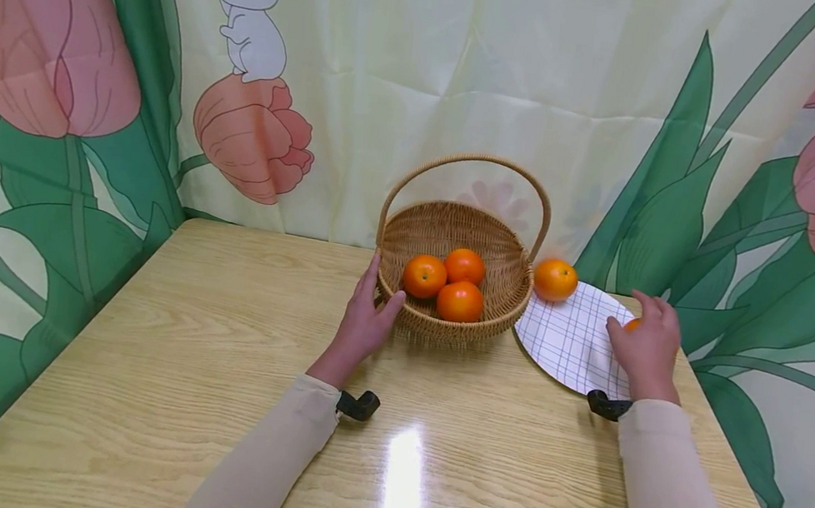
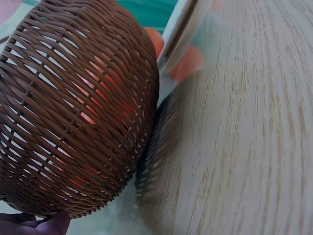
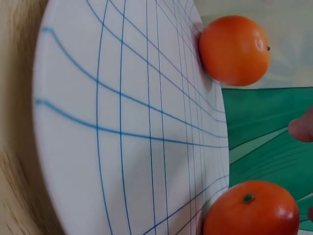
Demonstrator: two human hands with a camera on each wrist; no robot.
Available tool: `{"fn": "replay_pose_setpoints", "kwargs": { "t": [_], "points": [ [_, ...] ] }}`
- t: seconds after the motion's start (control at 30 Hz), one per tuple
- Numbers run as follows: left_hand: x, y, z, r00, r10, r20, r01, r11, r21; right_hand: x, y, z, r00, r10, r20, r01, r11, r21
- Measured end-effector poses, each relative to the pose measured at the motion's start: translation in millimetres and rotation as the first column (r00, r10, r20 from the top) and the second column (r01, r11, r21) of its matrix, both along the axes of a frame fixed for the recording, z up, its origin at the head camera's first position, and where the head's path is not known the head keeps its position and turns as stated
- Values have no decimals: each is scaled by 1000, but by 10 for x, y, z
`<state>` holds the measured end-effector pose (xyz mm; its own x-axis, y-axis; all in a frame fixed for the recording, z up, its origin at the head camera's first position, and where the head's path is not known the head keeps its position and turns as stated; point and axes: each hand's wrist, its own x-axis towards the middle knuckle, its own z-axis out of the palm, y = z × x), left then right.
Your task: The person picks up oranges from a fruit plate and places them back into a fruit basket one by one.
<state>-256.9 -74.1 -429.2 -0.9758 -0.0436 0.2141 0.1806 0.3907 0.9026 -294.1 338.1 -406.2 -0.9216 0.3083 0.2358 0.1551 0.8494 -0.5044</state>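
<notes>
A wicker basket (image 1: 436, 333) with a tall arched handle holds several oranges, three of them in plain sight, such as the front orange (image 1: 460, 302). My left hand (image 1: 364, 320) grips its left side, thumb over the rim and fingers along the outside; the left wrist view shows the fingertips (image 2: 54, 225) against the weave. To the right lies a white plate (image 1: 557, 334) with a blue grid. One orange (image 1: 555, 280) sits at its back left edge. My right hand (image 1: 646, 348) hovers over another orange (image 3: 252, 210), fingers spread and apart from it, partly hiding it in the head view.
The wooden table (image 1: 215, 349) carries the basket and plate near its back edge. Behind it hangs a curtain (image 1: 397, 77) printed with tulips and a white rabbit. A black strap with a camera (image 1: 358, 405) sits on each wrist.
</notes>
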Motion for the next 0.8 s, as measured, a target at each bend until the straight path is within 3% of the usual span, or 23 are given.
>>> {"fn": "replay_pose_setpoints", "kwargs": {
  "t": [0.23, 0.8],
  "points": [
    [1, -7, -7, 1000, -2, -1, 2, 1000, 0, -10, 77, -42, 996, -41, 74, 42, 999, -6],
    [-2, -2, -15, 1000, 5, 10, -5, 1000, -4, 21, 192, -149, 990, -51, 134, 58, 997, -45]
  ]
}}
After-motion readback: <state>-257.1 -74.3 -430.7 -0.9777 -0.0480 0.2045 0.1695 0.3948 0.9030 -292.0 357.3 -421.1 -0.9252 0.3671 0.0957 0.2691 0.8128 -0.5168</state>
